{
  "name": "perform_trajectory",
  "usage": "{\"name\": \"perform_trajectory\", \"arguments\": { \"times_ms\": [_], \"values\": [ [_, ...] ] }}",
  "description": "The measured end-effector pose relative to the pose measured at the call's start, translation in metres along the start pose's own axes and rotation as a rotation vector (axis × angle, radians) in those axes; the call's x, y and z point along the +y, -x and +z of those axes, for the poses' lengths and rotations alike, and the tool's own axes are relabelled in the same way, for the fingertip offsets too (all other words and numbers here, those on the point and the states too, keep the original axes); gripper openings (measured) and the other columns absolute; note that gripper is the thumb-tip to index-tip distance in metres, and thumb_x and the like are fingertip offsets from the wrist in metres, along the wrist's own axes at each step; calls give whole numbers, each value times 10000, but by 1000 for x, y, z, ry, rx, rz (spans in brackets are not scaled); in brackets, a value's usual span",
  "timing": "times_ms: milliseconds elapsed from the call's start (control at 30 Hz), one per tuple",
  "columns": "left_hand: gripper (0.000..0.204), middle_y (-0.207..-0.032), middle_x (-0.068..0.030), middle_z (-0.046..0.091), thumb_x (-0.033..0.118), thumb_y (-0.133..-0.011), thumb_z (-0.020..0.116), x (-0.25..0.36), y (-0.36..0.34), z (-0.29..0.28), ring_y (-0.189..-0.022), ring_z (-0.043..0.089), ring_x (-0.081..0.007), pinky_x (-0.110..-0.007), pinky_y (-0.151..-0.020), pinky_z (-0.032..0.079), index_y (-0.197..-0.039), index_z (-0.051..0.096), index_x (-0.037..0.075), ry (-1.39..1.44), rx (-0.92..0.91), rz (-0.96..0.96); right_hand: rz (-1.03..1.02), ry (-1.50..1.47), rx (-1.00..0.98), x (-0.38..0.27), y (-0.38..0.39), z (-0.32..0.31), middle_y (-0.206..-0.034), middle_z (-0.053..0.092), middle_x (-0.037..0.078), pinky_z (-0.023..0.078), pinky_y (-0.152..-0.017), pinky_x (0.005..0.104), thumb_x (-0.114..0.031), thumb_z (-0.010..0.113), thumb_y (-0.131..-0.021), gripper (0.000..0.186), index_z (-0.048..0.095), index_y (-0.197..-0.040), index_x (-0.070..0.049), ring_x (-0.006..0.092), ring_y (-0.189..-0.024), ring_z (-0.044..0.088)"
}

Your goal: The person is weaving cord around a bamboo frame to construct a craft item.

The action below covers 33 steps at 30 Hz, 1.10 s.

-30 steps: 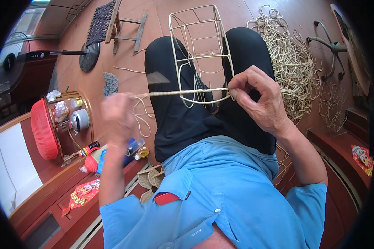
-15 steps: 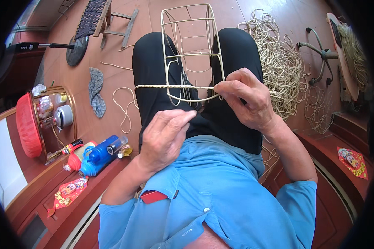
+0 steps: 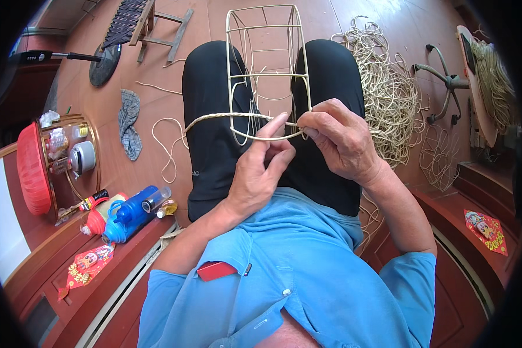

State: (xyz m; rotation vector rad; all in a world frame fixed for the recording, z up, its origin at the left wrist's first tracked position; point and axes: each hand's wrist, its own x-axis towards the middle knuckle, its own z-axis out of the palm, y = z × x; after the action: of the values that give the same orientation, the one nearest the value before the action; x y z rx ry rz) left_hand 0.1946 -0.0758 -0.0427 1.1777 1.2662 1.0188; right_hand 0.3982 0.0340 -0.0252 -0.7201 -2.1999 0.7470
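A cream wire frame (image 3: 268, 75) shaped like an open box basket stands between my knees, its rounded rim toward me. A twisted straw-coloured cord (image 3: 214, 116) crosses my left thigh and runs over the frame's near end. My right hand (image 3: 341, 139) is closed at the frame's right near corner, pinching the cord between thumb and fingers. Just left of it is my left hand (image 3: 260, 168), its index finger stretched up to the cord and its thumb apart from it. Whether its fingertips press on the cord is hard to make out.
On the right floor lies a big heap of loose cord (image 3: 383, 93), near a chair base (image 3: 446, 81). To the left are a grey cloth (image 3: 130, 124), a blue thermos flask (image 3: 134, 213), a red basin (image 3: 33, 168) and a fan base (image 3: 105, 65). A wooden stool (image 3: 162, 35) stands ahead.
My left hand has moved up and right, from below the cord to beside my right hand. The cord now bows upward a little. My right hand keeps its pinch at the corner.
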Motion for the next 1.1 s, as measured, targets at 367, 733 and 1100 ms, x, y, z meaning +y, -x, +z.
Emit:
{"name": "perform_trajectory", "arguments": {
  "times_ms": [367,733,1100],
  "values": [
    [286,-663,-96,560,150,-1073,653,53,-2,6,-560,575,-245,-381,-568,479,-818,615,26,-467,-128,202,51,-81,29,-2,6,4,-909,647,97,537,-688,395,-32,747,-967,115,732,-1080,-46,280,-802,655],
    [205,-719,-41,662,164,-1021,722,97,26,-59,-623,616,-113,-301,-580,461,-868,735,28,-93,-284,-80,50,-68,40,3,12,7,-955,708,72,576,-740,385,-119,877,-858,263,727,-1063,-52,264,-856,698],
    [207,-774,-174,661,249,-1020,738,60,136,-305,-680,650,-295,-435,-666,500,-950,688,61,-1449,419,-276,5,-69,114,1,8,7,-859,660,61,552,-684,370,-135,846,-918,144,731,-975,-71,242,-787,675]
  ]
}}
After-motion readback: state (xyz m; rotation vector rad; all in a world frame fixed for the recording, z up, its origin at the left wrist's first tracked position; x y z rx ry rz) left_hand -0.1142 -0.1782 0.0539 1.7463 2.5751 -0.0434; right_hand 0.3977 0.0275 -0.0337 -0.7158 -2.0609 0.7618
